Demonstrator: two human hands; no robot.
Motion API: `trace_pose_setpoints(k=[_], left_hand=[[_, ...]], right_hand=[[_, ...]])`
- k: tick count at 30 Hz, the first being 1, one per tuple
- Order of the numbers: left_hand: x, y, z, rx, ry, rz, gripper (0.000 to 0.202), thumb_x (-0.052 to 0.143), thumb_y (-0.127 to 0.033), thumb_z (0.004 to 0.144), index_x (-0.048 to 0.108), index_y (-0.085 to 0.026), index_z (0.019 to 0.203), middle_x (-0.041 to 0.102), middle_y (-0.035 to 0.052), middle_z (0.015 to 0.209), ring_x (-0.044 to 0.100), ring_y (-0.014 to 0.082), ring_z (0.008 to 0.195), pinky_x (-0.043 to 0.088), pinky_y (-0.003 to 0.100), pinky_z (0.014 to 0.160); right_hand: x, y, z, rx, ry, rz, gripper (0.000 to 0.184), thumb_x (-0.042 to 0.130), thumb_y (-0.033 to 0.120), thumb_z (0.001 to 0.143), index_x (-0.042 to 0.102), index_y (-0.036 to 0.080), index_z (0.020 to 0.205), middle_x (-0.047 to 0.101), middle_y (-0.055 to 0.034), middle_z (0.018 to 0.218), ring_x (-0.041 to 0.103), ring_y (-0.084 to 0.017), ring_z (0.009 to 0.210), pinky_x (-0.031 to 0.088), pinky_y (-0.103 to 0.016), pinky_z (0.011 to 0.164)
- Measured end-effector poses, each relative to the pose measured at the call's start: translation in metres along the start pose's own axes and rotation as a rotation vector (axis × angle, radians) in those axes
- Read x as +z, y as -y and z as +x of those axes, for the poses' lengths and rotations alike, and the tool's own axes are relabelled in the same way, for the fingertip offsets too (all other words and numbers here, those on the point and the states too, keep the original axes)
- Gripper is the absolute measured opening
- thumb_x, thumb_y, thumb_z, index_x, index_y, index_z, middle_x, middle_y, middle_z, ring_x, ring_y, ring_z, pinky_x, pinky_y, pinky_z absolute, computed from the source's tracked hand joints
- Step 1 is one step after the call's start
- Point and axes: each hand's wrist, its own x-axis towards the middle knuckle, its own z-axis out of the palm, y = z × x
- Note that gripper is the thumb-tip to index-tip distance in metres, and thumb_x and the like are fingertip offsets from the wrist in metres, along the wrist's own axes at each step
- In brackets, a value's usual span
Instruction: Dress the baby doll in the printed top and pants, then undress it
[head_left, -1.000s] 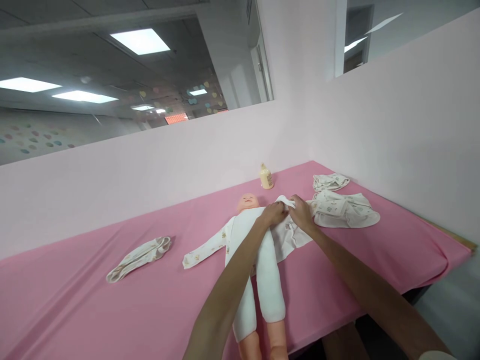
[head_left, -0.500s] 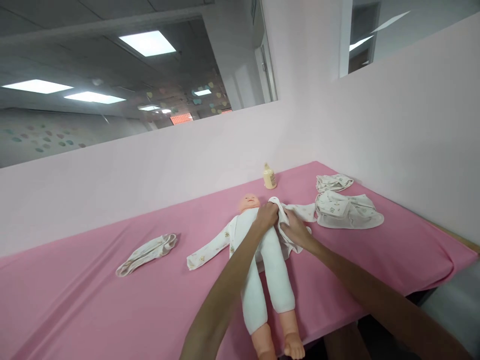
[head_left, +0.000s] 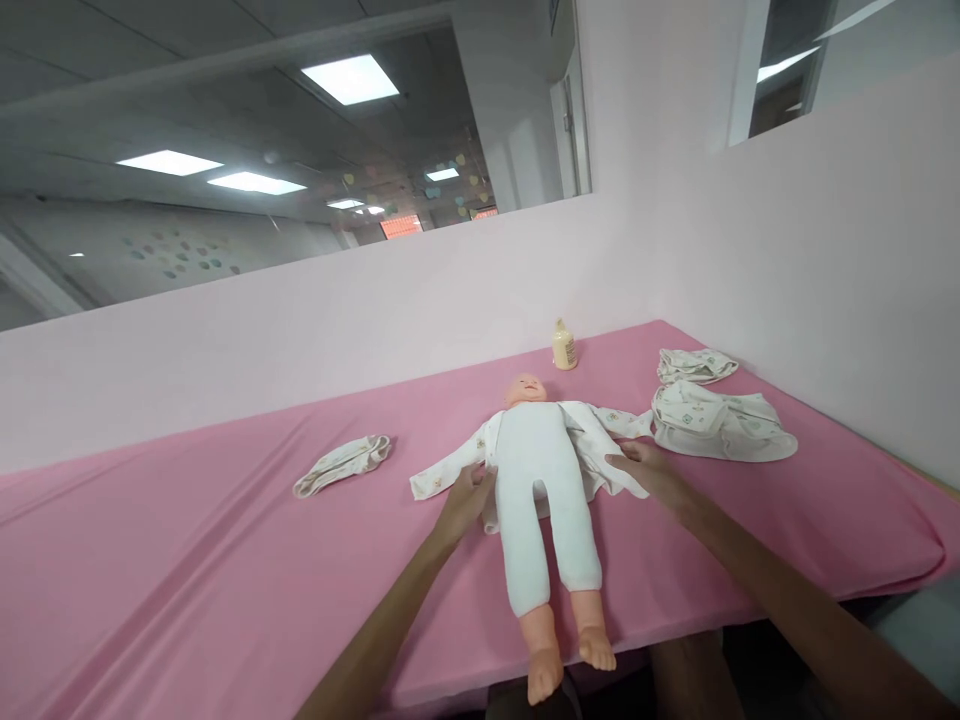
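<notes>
A baby doll point(head_left: 534, 455) with a white cloth body lies on its back, feet at the table's near edge. Its arms are inside the sleeves of a white patterned baby shirt point(head_left: 600, 455), which lies spread open under and beside the body. My left hand point(head_left: 466, 497) has its fingers closed on the shirt's left side, next to the doll's hip. On the other side, my right hand point(head_left: 646, 470) pinches the edge of the shirt's right panel, which lies turned outward. Parts of the shirt are hidden beneath the doll.
A pink sheet point(head_left: 225, 570) covers the table. Folded baby clothes point(head_left: 724, 420) lie at the right, with a smaller folded cloth point(head_left: 697, 365) behind them. Another folded cloth point(head_left: 343, 466) lies at the left. A pale yellow pump bottle point(head_left: 564, 347) stands near the back wall point(head_left: 420, 300).
My left hand has moved from the doll's chest down to the shirt's left side. My right hand has drawn the right panel outward, baring the chest. The view has shifted left.
</notes>
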Motion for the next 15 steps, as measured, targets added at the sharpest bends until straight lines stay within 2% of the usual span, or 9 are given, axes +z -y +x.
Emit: trace_pose_setpoints(k=[2, 3, 6, 12, 13, 15], left_hand=[[0.005, -0.001, 0.009, -0.028, 0.01, -0.072, 0.046, 0.055, -0.053, 0.082, 0.059, -0.015, 0.108, 0.065, 0.0139, 0.115, 0.06, 0.0266, 0.106, 0.047, 0.032, 0.083], [0.008, -0.002, 0.014, -0.003, -0.023, -0.058, 0.043, 0.054, -0.051, 0.083, 0.06, -0.015, 0.104, 0.066, 0.0132, 0.111, 0.061, 0.0258, 0.103, 0.046, 0.032, 0.082], [0.016, -0.005, 0.027, 0.155, -0.174, 0.091, 0.033, 0.048, -0.042, 0.086, 0.06, -0.014, 0.098, 0.065, 0.0117, 0.106, 0.06, 0.0238, 0.1, 0.044, 0.033, 0.084], [0.018, -0.011, 0.031, 0.317, -0.276, 0.398, 0.028, 0.039, -0.034, 0.089, 0.06, -0.018, 0.078, 0.061, 0.0093, 0.09, 0.056, 0.0237, 0.093, 0.041, 0.033, 0.078], [0.018, -0.012, 0.031, 0.336, -0.28, 0.412, 0.029, 0.038, -0.032, 0.089, 0.058, -0.019, 0.073, 0.06, 0.0085, 0.086, 0.055, 0.0231, 0.09, 0.041, 0.032, 0.077], [0.018, -0.013, 0.031, 0.298, -0.229, 0.303, 0.03, 0.04, -0.033, 0.087, 0.051, -0.019, 0.063, 0.057, 0.0057, 0.075, 0.053, 0.0204, 0.079, 0.039, 0.03, 0.071]], right_hand=[[0.006, 0.003, 0.002, 0.053, 0.021, 0.046, 0.029, 0.071, 0.041, 0.068, 0.067, 0.015, 0.081, 0.07, -0.0069, 0.074, 0.064, -0.021, 0.067, 0.045, -0.028, 0.054], [0.01, 0.004, 0.003, 0.067, 0.025, 0.051, 0.028, 0.07, 0.042, 0.069, 0.066, 0.016, 0.077, 0.068, -0.006, 0.07, 0.062, -0.019, 0.062, 0.043, -0.028, 0.052], [0.019, 0.004, 0.0, 0.075, 0.01, 0.029, 0.025, 0.069, 0.041, 0.068, 0.063, 0.017, 0.074, 0.064, -0.0016, 0.065, 0.057, -0.016, 0.058, 0.039, -0.025, 0.05], [0.029, 0.0, -0.006, -0.007, 0.039, -0.007, 0.023, 0.064, 0.039, 0.07, 0.052, 0.019, 0.067, 0.052, 0.0046, 0.06, 0.048, -0.011, 0.056, 0.035, -0.023, 0.052], [0.03, 0.0, -0.007, -0.011, 0.041, -0.011, 0.024, 0.063, 0.04, 0.07, 0.051, 0.019, 0.067, 0.052, 0.0049, 0.06, 0.048, -0.011, 0.056, 0.035, -0.023, 0.052], [0.032, 0.001, -0.01, -0.005, 0.037, -0.014, 0.024, 0.063, 0.04, 0.07, 0.051, 0.02, 0.066, 0.052, 0.0046, 0.06, 0.049, -0.012, 0.056, 0.036, -0.024, 0.053]])
